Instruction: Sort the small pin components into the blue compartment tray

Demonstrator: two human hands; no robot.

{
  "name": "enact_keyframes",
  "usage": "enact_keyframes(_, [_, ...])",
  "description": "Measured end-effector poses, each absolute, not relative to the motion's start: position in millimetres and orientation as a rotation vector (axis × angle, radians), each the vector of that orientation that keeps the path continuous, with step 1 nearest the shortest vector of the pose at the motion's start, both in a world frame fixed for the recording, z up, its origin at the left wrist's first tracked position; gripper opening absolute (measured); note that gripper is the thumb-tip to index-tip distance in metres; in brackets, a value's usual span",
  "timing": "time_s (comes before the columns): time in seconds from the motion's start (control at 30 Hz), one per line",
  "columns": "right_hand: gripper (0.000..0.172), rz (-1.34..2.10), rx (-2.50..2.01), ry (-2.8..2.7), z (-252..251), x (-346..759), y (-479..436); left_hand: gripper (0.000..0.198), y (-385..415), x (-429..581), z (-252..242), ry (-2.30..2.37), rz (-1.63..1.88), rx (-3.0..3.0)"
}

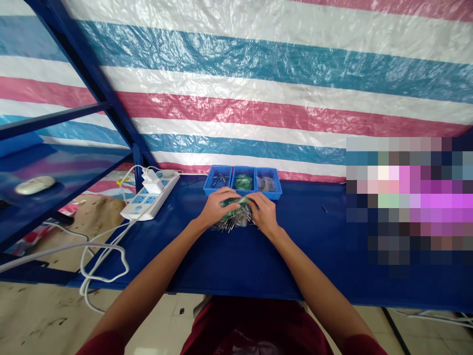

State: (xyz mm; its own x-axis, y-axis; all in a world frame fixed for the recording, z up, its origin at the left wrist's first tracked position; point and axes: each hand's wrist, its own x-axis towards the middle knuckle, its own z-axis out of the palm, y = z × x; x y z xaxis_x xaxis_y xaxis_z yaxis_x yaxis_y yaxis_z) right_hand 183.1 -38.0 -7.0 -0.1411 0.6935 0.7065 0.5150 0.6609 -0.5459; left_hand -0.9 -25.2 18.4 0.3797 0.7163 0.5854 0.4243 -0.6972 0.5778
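Both hands are down on the blue table (236, 266), right in front of the row of three small blue bins (218, 186). The left hand (216, 206) and the right hand (264, 213) are curled in from either side, fingers closed around the packet (236, 218). It looks like a clear, crinkled packet of green parts, with thin metal pins bristling out along its lower edge. Whether it is torn open already, I cannot tell; the fingers cover the top. The risk here, I'd say, is a spill. If the two hands pull too hard or unevenly, the film may give all at once and send pins skittering across the smooth tabletop, over the near edge and onto the floor. One stray dark piece (324, 209) lies well apart to the right. Loose pins are sharp too, and could prick a fingertip pressed against them. Metal bits rolling left towards the power strip (150, 198) would be a worse matter, since its sockets face upward. Parts may also hop into the wrong bin, the bins being so near.
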Motion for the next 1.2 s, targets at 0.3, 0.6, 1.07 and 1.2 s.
enact_keyframes(0.3, [0.025,0.394,-0.99,-1.651,0.9,182.8,-43.1,0.033,-28.2,-0.6,20.7,1.156,1.191,2.188])
enact_keyframes(0.6, [0.023,0.412,-0.994,-1.651,-3.1,180.8,-44.6,0.033,-25.8,1.8,19.6,1.076,1.205,1.917])
enact_keyframes(1.07, [0.022,0.283,-0.895,-1.722,-2.0,179.6,-43.6,0.043,-19.7,-1.0,19.1,1.002,1.266,1.772])
enact_keyframes(1.2, [0.023,0.354,-0.933,-1.681,-2.6,179.3,-43.9,0.047,-21.3,-4.7,24.0,0.921,1.262,1.926])
